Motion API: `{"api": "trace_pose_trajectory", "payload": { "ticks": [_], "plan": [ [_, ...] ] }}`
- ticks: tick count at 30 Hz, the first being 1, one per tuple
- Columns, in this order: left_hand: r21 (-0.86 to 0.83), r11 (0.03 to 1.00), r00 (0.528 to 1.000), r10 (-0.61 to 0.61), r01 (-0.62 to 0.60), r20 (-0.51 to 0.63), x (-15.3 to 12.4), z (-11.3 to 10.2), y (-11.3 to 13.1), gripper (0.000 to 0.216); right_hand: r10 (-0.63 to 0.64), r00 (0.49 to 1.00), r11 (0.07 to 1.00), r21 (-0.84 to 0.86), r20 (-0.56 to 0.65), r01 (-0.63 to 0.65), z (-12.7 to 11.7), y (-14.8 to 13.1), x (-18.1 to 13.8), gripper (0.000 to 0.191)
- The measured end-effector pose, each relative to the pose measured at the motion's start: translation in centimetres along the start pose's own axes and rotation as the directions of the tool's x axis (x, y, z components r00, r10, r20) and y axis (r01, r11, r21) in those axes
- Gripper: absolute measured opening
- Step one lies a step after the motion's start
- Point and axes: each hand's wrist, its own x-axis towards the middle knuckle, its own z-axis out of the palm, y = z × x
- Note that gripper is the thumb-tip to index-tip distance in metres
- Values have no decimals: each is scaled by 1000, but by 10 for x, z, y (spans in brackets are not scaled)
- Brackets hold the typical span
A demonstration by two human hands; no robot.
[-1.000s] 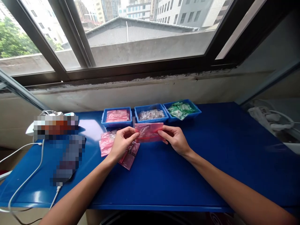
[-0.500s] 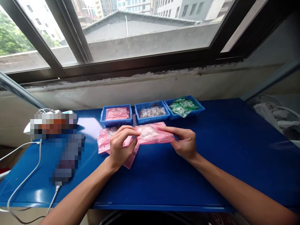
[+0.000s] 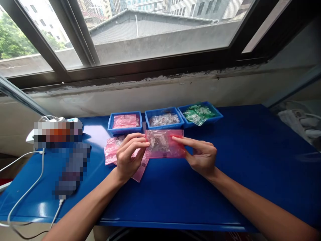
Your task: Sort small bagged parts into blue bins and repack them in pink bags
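Note:
Between my two hands a pink translucent plastic bag (image 3: 164,150) is held up above the table, its face toward me. Small pale and dark parts show through it, too unclear to name. My left hand (image 3: 130,154) pinches its left edge with thumb and fingers. At the right edge, my right hand (image 3: 202,155) grips it, index finger lying over the front. Below and behind my left hand lie several more pink plastic bags (image 3: 110,152), partly hidden by that hand.
Along the back stand three blue trays: one with pink bags (image 3: 124,121), one with clear packets (image 3: 164,119), one with green packets (image 3: 198,114). On the left of the blue table (image 3: 200,204) are a blurred dark object (image 3: 74,170), a power strip and white cables (image 3: 42,174).
The bag has tilted to face me more flatly, so its contents show more clearly. My right hand has shifted slightly right. My left hand keeps its pinch.

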Motion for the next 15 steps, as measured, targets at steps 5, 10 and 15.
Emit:
{"api": "trace_pose_trajectory", "payload": {
  "ticks": [5,10,15],
  "plan": [
    [-20,1000,1000,-6,7,11,-1,0,-1,17,-1,1000,1000,-3,0,1,0,1,-1,31],
    [-48,998,998,-44,45,34,-2,0,-1,12,68,998,998,-11,-3,-68,-1,4,-2,23],
    [-205,808,833,-527,552,169,-2,1,2,22,262,960,958,89,101,-271,1,2,-2,22]
  ]
}}
